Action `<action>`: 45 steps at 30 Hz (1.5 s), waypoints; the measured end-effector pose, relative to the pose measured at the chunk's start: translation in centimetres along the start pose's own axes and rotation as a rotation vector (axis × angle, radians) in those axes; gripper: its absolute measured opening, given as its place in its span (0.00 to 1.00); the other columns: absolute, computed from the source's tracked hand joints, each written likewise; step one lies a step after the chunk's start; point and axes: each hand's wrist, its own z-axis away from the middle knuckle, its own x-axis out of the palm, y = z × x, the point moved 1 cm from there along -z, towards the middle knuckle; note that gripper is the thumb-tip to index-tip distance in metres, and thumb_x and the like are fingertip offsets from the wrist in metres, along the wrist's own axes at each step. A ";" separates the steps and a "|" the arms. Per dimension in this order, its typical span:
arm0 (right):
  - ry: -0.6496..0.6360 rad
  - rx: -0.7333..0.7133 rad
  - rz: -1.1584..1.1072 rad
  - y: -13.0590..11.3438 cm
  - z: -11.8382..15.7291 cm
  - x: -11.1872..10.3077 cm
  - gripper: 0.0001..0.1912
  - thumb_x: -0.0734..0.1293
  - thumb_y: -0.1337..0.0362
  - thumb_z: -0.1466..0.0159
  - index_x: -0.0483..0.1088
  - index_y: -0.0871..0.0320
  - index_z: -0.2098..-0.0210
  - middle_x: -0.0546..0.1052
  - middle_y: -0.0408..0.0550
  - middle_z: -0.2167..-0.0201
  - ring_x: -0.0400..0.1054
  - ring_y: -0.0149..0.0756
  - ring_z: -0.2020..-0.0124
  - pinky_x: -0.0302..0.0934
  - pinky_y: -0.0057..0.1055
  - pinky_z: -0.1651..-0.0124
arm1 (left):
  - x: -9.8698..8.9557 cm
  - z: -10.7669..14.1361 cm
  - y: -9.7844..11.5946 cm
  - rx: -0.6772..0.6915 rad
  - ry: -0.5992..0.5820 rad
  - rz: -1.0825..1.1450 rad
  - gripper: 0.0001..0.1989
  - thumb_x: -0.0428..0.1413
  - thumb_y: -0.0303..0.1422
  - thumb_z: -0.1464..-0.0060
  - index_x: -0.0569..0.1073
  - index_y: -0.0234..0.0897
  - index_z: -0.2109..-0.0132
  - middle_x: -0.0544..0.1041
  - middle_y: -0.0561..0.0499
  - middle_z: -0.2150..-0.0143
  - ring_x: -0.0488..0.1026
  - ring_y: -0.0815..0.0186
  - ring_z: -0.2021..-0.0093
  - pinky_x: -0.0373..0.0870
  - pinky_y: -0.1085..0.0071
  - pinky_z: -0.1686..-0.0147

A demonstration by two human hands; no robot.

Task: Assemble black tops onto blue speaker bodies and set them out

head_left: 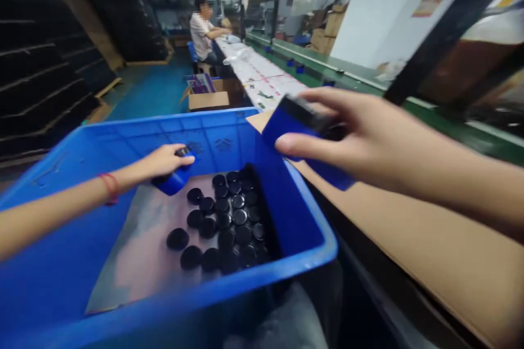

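Note:
My left hand (166, 159) reaches into a large blue plastic bin (303, 264), closed around a blue container with a black top (174, 181). Over the bin's right rim, my right hand (347, 131) grips another blue container with a black top (282, 122). Blue also shows beneath that hand; whether it belongs to a second piece I cannot tell. Several black round-topped pieces (223, 221) stand grouped on a pinkish-grey sheet (139, 251) at the bottom of the bin; their sides are mostly hidden. Motion blurs the right hand somewhat.
Brown cardboard (409, 229) lies right of the bin. Beyond runs a long white worktable (266, 73) beside a green conveyor (347, 84) with small blue items. A person (201, 30) sits at the table's far end. An open carton (208, 100) stands behind the bin; dark stacks (45, 65) line the left.

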 end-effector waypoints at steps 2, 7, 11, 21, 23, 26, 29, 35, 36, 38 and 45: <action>-0.157 -0.067 0.141 -2.0 -3.2 5.5 0.43 0.65 0.31 0.48 0.65 0.50 0.41 0.77 0.42 0.57 0.74 0.44 0.58 0.67 0.39 0.58 | 4.5 -1.9 -6.0 -0.147 -0.029 -0.093 0.16 0.57 0.36 0.39 0.72 0.33 0.47 0.75 0.43 0.47 0.74 0.56 0.49 0.72 0.53 0.49; -0.528 -0.197 0.269 -4.3 -9.0 17.5 0.39 0.70 0.39 0.42 0.64 0.57 0.41 0.77 0.54 0.55 0.73 0.56 0.53 0.68 0.51 0.54 | 14.2 -3.9 -14.9 -0.342 -0.043 -0.217 0.19 0.57 0.37 0.39 0.69 0.34 0.43 0.72 0.42 0.45 0.73 0.55 0.48 0.72 0.52 0.49; -0.664 -0.134 0.276 -4.6 -12.6 25.9 0.35 0.67 0.45 0.36 0.60 0.59 0.39 0.75 0.55 0.52 0.72 0.47 0.52 0.68 0.50 0.50 | 18.8 -4.2 -16.9 -0.335 0.013 -0.221 0.23 0.54 0.38 0.36 0.62 0.36 0.38 0.69 0.41 0.42 0.73 0.55 0.49 0.72 0.52 0.50; -0.724 0.301 0.267 -4.3 -12.7 43.9 0.32 0.59 0.47 0.30 0.52 0.57 0.34 0.69 0.57 0.46 0.69 0.47 0.48 0.71 0.44 0.55 | 22.0 -3.9 -18.1 -0.261 -0.095 -0.115 0.29 0.54 0.39 0.37 0.55 0.37 0.34 0.63 0.39 0.37 0.68 0.51 0.44 0.69 0.50 0.47; -0.689 0.298 0.286 -4.5 -12.1 45.5 0.33 0.59 0.46 0.30 0.51 0.57 0.33 0.68 0.58 0.45 0.67 0.48 0.47 0.70 0.46 0.53 | 22.0 -4.2 -17.7 -0.270 -0.115 -0.123 0.30 0.53 0.39 0.37 0.55 0.37 0.33 0.61 0.38 0.36 0.67 0.51 0.43 0.68 0.50 0.46; -0.644 0.269 0.295 -5.0 -11.3 46.9 0.33 0.59 0.47 0.30 0.48 0.56 0.32 0.65 0.58 0.42 0.64 0.50 0.44 0.67 0.50 0.49 | 21.7 -4.5 -17.1 -0.269 -0.153 -0.157 0.29 0.53 0.38 0.37 0.54 0.37 0.33 0.61 0.38 0.35 0.67 0.50 0.42 0.68 0.49 0.46; -0.626 0.257 0.282 -5.5 -11.0 47.3 0.32 0.60 0.49 0.30 0.51 0.56 0.33 0.62 0.58 0.39 0.61 0.52 0.42 0.64 0.53 0.46 | 21.3 -4.7 -16.8 -0.246 -0.205 -0.211 0.29 0.53 0.38 0.37 0.54 0.38 0.33 0.61 0.38 0.35 0.67 0.50 0.41 0.68 0.49 0.45; -0.601 0.212 0.173 -5.4 -11.1 46.7 0.24 0.62 0.59 0.29 0.57 0.58 0.36 0.65 0.56 0.41 0.63 0.47 0.42 0.65 0.49 0.45 | 19.7 -5.7 -16.7 -0.204 -0.371 -0.346 0.33 0.59 0.38 0.41 0.56 0.39 0.33 0.57 0.38 0.32 0.64 0.45 0.38 0.65 0.43 0.43; -0.599 0.205 0.147 -5.1 -11.1 46.6 0.24 0.62 0.59 0.29 0.58 0.58 0.36 0.66 0.55 0.41 0.64 0.47 0.42 0.65 0.48 0.45 | 19.3 -5.9 -16.6 -0.187 -0.390 -0.362 0.35 0.59 0.38 0.42 0.56 0.39 0.32 0.54 0.38 0.30 0.59 0.43 0.35 0.62 0.40 0.40; -0.617 0.194 0.103 -4.6 -11.1 46.2 0.25 0.63 0.59 0.30 0.57 0.57 0.36 0.64 0.56 0.39 0.63 0.47 0.41 0.64 0.49 0.43 | 18.8 -6.3 -16.5 -0.129 -0.417 -0.382 0.38 0.60 0.39 0.42 0.52 0.40 0.31 0.47 0.39 0.27 0.49 0.41 0.30 0.53 0.38 0.36; -0.685 0.107 0.037 -4.5 -11.7 40.5 0.20 0.67 0.61 0.33 0.66 0.60 0.43 0.65 0.55 0.38 0.58 0.50 0.37 0.53 0.58 0.36 | 16.4 -5.9 -13.8 0.154 -0.481 -0.435 0.39 0.62 0.36 0.44 0.53 0.40 0.31 0.45 0.39 0.26 0.46 0.41 0.29 0.52 0.38 0.36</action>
